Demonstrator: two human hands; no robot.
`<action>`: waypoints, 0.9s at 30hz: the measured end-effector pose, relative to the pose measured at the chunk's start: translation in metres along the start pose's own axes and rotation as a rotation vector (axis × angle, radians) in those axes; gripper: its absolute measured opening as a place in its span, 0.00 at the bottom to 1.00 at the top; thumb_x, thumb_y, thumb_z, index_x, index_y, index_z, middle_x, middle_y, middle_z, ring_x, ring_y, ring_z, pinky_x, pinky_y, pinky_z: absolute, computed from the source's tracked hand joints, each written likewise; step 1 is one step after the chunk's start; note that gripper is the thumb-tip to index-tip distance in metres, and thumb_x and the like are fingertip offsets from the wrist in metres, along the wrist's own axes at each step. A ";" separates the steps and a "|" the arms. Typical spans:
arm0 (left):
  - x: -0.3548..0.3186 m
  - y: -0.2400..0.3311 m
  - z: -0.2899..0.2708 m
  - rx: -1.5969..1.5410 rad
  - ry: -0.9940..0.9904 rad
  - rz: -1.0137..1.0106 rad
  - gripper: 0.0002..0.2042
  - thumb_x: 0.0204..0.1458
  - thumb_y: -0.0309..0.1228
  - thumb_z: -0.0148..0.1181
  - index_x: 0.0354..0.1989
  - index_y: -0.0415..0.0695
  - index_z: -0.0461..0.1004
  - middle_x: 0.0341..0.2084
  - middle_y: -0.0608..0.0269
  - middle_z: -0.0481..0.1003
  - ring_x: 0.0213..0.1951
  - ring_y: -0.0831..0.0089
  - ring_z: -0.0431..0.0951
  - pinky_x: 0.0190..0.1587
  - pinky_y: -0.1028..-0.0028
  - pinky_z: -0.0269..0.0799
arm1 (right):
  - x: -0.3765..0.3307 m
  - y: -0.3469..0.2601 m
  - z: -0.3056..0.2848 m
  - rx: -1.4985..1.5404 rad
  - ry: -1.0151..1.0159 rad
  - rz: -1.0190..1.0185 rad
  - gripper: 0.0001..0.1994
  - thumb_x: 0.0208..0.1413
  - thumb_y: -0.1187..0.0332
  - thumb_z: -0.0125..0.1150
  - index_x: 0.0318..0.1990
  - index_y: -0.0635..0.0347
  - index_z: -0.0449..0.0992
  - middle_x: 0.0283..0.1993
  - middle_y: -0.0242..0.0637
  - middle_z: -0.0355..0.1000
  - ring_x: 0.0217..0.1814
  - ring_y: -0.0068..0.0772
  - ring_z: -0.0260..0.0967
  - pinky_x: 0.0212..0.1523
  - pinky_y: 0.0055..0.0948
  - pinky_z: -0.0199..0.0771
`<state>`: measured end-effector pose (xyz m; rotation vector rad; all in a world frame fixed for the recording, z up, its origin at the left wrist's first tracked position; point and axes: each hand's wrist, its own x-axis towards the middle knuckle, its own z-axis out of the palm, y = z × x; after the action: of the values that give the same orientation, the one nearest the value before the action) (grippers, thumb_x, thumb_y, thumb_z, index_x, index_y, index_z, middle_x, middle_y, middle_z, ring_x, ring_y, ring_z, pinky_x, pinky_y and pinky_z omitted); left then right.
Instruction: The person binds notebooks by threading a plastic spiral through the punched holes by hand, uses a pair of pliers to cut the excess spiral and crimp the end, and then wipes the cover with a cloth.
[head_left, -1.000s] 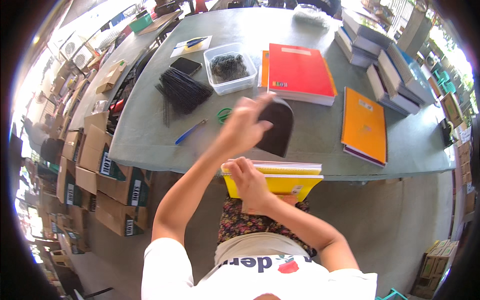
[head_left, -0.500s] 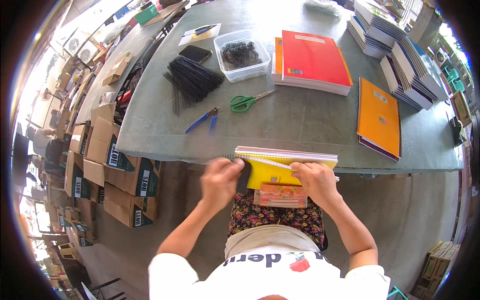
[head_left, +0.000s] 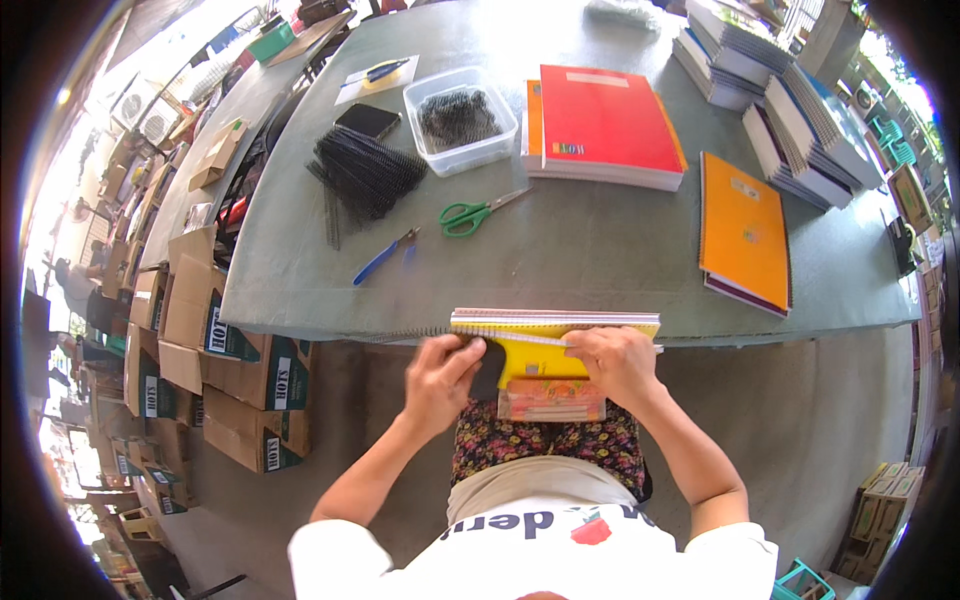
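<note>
Above a floral-clad lap (head_left: 545, 440) and a patterned orange packet (head_left: 552, 408), pinching narrowly with the left hand (head_left: 440, 370) at the end of a black wire coil (head_left: 400, 335), beside a dark sheet (head_left: 489, 372), and gripping with folded right hand (head_left: 617, 362) the right part of a yellow notebook (head_left: 530, 358) at the counter (head_left: 600, 255)'s near edge. Facing, farther across, blue-handled pliers (head_left: 375, 262), green-handled scissors (head_left: 463, 220), an orange notebook (head_left: 745, 235), bundled black coils (head_left: 370, 170), a clear tub (head_left: 465, 164) of more coils (head_left: 458, 118), a red notebook (head_left: 610, 115) and stacks of bound books (head_left: 800, 150).
</note>
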<state>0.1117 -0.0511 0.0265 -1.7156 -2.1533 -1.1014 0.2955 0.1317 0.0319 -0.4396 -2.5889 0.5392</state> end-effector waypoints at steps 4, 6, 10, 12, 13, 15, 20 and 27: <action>0.037 0.027 -0.040 0.093 0.431 -0.028 0.14 0.36 0.18 0.66 0.33 0.43 0.76 0.29 0.63 0.72 0.33 0.69 0.72 0.33 0.73 0.68 | 0.000 0.006 -0.007 0.034 -0.025 0.014 0.06 0.44 0.70 0.62 0.32 0.50 0.79 0.28 0.30 0.77 0.29 0.30 0.75 0.28 0.29 0.72; 0.031 0.009 -0.021 0.111 0.271 0.112 0.12 0.37 0.19 0.65 0.34 0.43 0.76 0.28 0.63 0.72 0.33 0.69 0.72 0.33 0.74 0.69 | 0.003 0.002 -0.004 0.029 0.001 -0.009 0.06 0.44 0.70 0.59 0.31 0.49 0.79 0.28 0.29 0.77 0.28 0.30 0.74 0.29 0.30 0.71; 0.031 0.020 -0.018 -0.030 0.143 0.119 0.14 0.36 0.20 0.66 0.35 0.45 0.77 0.30 0.66 0.73 0.32 0.69 0.73 0.33 0.73 0.69 | 0.001 0.007 -0.004 0.040 -0.030 0.003 0.06 0.47 0.69 0.58 0.33 0.49 0.79 0.29 0.29 0.77 0.29 0.30 0.75 0.29 0.31 0.72; 0.043 0.028 -0.018 -0.029 0.457 -0.114 0.14 0.36 0.20 0.66 0.34 0.44 0.78 0.30 0.65 0.73 0.32 0.69 0.73 0.33 0.73 0.69 | -0.002 0.009 -0.004 0.039 -0.024 0.024 0.06 0.48 0.69 0.57 0.33 0.49 0.79 0.29 0.30 0.77 0.29 0.31 0.75 0.29 0.31 0.72; 0.031 0.017 -0.008 0.085 0.275 0.118 0.13 0.36 0.20 0.65 0.33 0.44 0.78 0.29 0.65 0.73 0.32 0.68 0.73 0.33 0.73 0.69 | 0.002 0.004 -0.003 0.039 -0.016 0.016 0.06 0.49 0.68 0.57 0.34 0.48 0.78 0.29 0.29 0.77 0.29 0.30 0.75 0.29 0.31 0.72; 0.015 0.021 0.009 -0.149 -0.009 0.033 0.12 0.36 0.19 0.65 0.33 0.43 0.77 0.29 0.64 0.73 0.32 0.67 0.72 0.32 0.72 0.68 | -0.001 0.008 -0.003 0.019 -0.062 0.053 0.07 0.49 0.67 0.56 0.35 0.47 0.78 0.28 0.29 0.77 0.29 0.30 0.75 0.30 0.31 0.72; 0.034 0.030 0.000 -0.023 0.133 0.077 0.14 0.36 0.20 0.66 0.36 0.46 0.77 0.28 0.62 0.71 0.31 0.66 0.73 0.32 0.70 0.70 | -0.002 0.008 0.000 0.066 0.008 -0.008 0.07 0.50 0.66 0.55 0.34 0.47 0.79 0.26 0.29 0.76 0.26 0.32 0.74 0.26 0.33 0.71; 0.054 0.043 0.006 0.008 0.381 -0.051 0.12 0.38 0.19 0.64 0.35 0.42 0.77 0.28 0.64 0.73 0.35 0.66 0.73 0.36 0.72 0.70 | -0.006 0.007 -0.005 0.003 -0.088 0.093 0.07 0.49 0.68 0.57 0.36 0.49 0.78 0.28 0.32 0.76 0.29 0.35 0.74 0.29 0.33 0.72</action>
<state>0.1346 -0.0028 0.0708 -1.3217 -1.9653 -1.3068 0.3044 0.1371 0.0308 -0.5493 -2.6608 0.6071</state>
